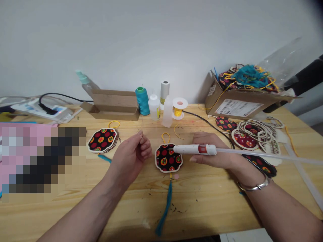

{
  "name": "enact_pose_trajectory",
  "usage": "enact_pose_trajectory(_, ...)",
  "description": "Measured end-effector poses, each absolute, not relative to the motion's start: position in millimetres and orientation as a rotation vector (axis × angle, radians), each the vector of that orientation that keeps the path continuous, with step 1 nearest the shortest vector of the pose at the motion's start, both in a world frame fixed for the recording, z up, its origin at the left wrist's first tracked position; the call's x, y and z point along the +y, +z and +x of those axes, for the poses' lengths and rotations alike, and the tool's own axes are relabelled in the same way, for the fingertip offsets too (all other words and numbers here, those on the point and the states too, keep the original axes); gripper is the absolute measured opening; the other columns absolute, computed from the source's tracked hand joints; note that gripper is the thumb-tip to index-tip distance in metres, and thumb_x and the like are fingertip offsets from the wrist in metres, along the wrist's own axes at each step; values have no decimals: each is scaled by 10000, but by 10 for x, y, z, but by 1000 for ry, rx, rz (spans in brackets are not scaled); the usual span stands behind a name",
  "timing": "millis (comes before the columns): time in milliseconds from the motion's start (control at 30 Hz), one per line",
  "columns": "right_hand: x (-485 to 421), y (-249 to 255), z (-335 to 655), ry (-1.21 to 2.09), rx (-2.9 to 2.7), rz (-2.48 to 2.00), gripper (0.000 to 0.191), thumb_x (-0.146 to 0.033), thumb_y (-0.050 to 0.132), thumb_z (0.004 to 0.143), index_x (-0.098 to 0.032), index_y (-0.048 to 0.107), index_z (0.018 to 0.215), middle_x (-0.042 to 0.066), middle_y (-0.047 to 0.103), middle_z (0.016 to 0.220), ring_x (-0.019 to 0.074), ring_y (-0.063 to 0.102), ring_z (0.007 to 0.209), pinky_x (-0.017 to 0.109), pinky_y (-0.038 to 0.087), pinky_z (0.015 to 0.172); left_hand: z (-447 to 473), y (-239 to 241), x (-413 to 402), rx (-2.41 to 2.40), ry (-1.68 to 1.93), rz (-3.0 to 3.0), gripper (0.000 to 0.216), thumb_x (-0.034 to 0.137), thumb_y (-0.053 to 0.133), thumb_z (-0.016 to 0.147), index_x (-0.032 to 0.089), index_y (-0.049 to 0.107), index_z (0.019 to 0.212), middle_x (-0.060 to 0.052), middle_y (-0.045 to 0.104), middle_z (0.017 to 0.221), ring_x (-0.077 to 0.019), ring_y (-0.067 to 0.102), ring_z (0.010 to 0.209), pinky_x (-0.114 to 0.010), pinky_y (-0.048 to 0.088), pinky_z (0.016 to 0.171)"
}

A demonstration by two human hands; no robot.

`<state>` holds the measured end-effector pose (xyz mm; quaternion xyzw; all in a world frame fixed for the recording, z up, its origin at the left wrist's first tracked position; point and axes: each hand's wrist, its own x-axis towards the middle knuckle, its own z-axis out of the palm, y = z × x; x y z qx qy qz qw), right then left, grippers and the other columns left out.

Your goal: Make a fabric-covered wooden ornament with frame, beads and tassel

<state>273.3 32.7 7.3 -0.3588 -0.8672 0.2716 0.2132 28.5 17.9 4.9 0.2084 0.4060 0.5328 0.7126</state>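
Observation:
My right hand [212, 141] is closed round a white glue gun [188, 149] with a long clear glue stick [252, 155] running out of its back. The gun's tip is over the upper part of a scallop-edged pendant [168, 162], which lies flat on the table. Dark flowered fabric with a pale rim makes up the pendant; a yellow loop [166, 137] is at its top and a teal tassel [165, 208] at its bottom. My left hand [133, 151] is beside the pendant with fingers curled in and the thumb close to the index finger. Whatever it may hold is hidden.
A stack of similar pendants [103, 140] lies to the left. Behind stand an open cardboard box [114, 104], teal thread [142, 101], bottles [167, 112] and a yellow cord spool [179, 109]. Wooden frames [254, 131] and a filled carton [237, 102] occupy the right; a black cable [209, 122] runs there.

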Motion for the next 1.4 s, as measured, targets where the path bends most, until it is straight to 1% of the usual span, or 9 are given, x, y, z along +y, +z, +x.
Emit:
enact_pose_trajectory(167, 314, 85, 2729, 761, -2401, -1046, 368, -426, 623, 791, -172, 484, 564, -26, 434, 565, 110, 402, 551, 258, 295, 535, 293, 11, 181, 844, 1201, 542, 211, 228, 621, 794, 152, 506, 634, 31, 441, 612, -70, 423, 533, -179, 384, 482)
enact_pose_trajectory(367, 311, 81, 2734, 756, -2412, -1071, 391, -464, 616, 788, -170, 494, 561, -26, 456, 560, 103, 414, 532, 253, 305, 522, 273, -22, 159, 871, 1210, 653, 152, 203, 708, 735, 134, 592, 666, 6, 525, 653, -79, 474, 590, -183, 407, 523)
enact_pose_trajectory(533, 311, 79, 2735, 738, -2421, -1072, 399, -458, 620, 787, -173, 478, 547, -32, 442, 550, 99, 413, 532, 245, 303, 515, 264, -15, 167, 949, 1217, 687, 134, 197, 770, 661, 141, 649, 680, -9, 596, 657, -92, 532, 623, -185, 445, 565)
enact_pose_trajectory(733, 310, 62, 2738, 723, -2429, -1069, 373, -438, 626, 789, -171, 505, 558, -29, 456, 561, 99, 426, 544, 251, 320, 531, 259, -25, 176, 927, 1230, 673, 93, 173, 759, 664, 147, 680, 706, -5, 611, 650, -87, 550, 618, -180, 457, 565)
enact_pose_trajectory(967, 303, 66, 2727, 719, -2432, -1081, 394, -479, 604, 791, -185, 504, 550, -17, 472, 561, 114, 439, 541, 269, 341, 531, 260, 1, 160, 947, 1215, 651, 75, 141, 744, 663, 135, 694, 718, -12, 626, 653, -86, 567, 618, -179, 471, 577)
enact_pose_trajectory(1200, 313, 53, 2728, 728, -2448, -1070, 391, -460, 611, 796, -173, 497, 556, -22, 454, 563, 108, 422, 542, 261, 314, 526, 267, 11, 168, 944, 1233, 625, 106, 91, 736, 639, 126, 695, 730, -14, 638, 665, -91, 584, 630, -181, 485, 587)
enact_pose_trajectory(1400, 325, 36, 2725, 767, -2460, -1003, 400, -429, 616, 803, -164, 473, 540, -34, 410, 546, 95, 381, 533, 252, 285, 523, 272, 12, 158, 924, 1235, 618, 103, 59, 706, 672, 124, 684, 748, -12, 638, 669, -87, 589, 630, -175, 489, 587)
